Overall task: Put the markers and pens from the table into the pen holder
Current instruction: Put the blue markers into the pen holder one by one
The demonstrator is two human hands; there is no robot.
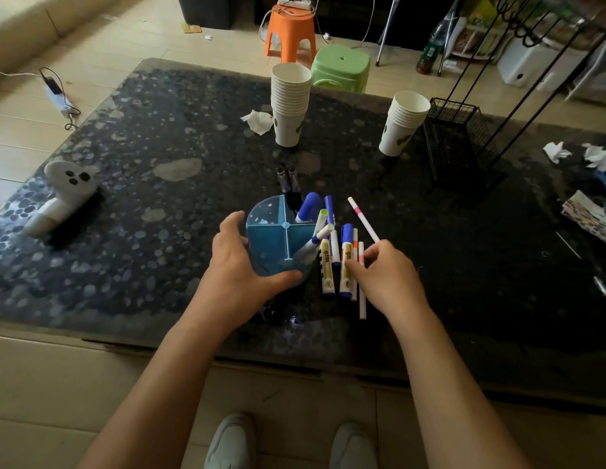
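Steadying the blue four-compartment pen holder (278,238) on the dark speckled tabletop (159,198), the left hand (239,265) wraps around its near and left wall, while the right hand (386,275) pinches a thin white pen with pink bands (362,220) and its fingertips (354,267) reach the markers (345,262) lying just right of the holder. A few markers already lean in the right-hand compartments. Grabbing a second marker may loosen the pinched pen, and the leaning markers could tip out if knocked.
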